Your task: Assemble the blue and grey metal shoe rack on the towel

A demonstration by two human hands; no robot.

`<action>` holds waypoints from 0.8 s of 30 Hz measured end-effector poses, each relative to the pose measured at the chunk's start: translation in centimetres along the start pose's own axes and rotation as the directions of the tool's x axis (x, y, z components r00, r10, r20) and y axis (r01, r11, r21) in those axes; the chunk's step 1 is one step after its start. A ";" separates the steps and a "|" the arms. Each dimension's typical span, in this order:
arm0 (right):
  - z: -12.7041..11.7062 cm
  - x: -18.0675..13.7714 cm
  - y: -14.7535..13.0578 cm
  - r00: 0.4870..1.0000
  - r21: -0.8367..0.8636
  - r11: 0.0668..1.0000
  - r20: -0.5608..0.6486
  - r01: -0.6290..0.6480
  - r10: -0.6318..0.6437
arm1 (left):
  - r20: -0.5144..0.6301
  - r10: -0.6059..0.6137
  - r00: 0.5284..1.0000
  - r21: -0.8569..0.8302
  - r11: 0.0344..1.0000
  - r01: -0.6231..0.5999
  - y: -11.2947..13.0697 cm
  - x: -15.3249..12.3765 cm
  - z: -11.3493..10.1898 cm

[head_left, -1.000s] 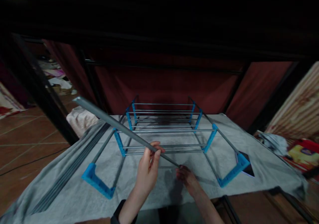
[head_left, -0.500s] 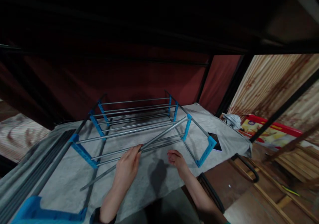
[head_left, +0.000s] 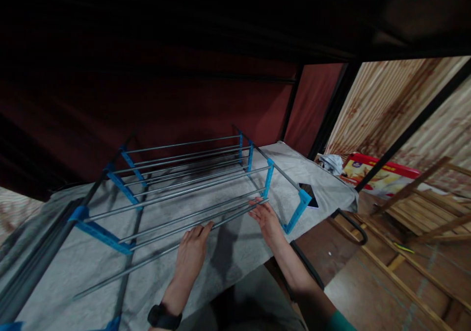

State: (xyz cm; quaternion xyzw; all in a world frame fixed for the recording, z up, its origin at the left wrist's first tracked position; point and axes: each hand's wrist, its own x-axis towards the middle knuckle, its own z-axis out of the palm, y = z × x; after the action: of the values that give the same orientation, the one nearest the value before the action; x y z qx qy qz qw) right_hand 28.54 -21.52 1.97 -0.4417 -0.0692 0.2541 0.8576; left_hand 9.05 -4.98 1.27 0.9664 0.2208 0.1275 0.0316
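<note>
Since half a second ago the rod [head_left: 169, 246] has dropped flatter against the rack [head_left: 184, 184] on the desk [head_left: 235, 252], left hand [head_left: 190, 256] loosely gripping it, right hand [head_left: 265, 217] open at its tip, which next needs seating in the blue bracket [head_left: 267, 180].

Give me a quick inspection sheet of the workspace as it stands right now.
Surface: grey cloth covering a low platform under a dark overhang.
Job's things: metal rack with blue plastic brackets lying on the cloth; one loose grey rod running along its near edge.
Clutter: black phone on the cloth by the rack's right end; bundle of dark rods at the left edge.
Hands: left hand on the loose rod, a black wristband on that arm; right hand at the rod's right end, near a blue bracket.
Cables: nothing seen.
Surroundings: dark red curtain behind, corrugated wall and red box at right, wooden slats on the floor.
</note>
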 end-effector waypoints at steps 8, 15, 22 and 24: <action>-0.4 1.3 0.4 0.993 -0.002 0.996 -0.081 0.086 -0.086 | -0.006 -0.015 1.000 -0.039 0.999 0.015 -2.3 -0.1 1.8; -2.5 3.4 1.8 0.975 -0.040 0.991 -0.182 0.126 -0.131 | 0.028 -0.125 0.992 -0.089 0.988 0.127 -6.9 -2.3 2.8; -4.9 4.6 3.9 0.931 -0.020 0.992 -0.343 0.125 -0.124 | 0.002 -0.265 0.964 -0.031 0.964 0.265 -10.5 -5.0 2.6; -5.7 4.8 4.4 0.925 -0.014 0.993 -0.361 0.117 -0.114 | -0.017 -0.328 0.944 0.011 0.944 0.328 -11.2 -5.7 2.4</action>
State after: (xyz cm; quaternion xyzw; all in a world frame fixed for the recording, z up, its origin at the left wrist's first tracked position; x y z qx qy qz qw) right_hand 32.96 -21.08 -5.46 -0.4729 0.0649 0.1180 0.8707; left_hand 0.01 2.56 -3.70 0.9154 0.3797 0.1263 0.0441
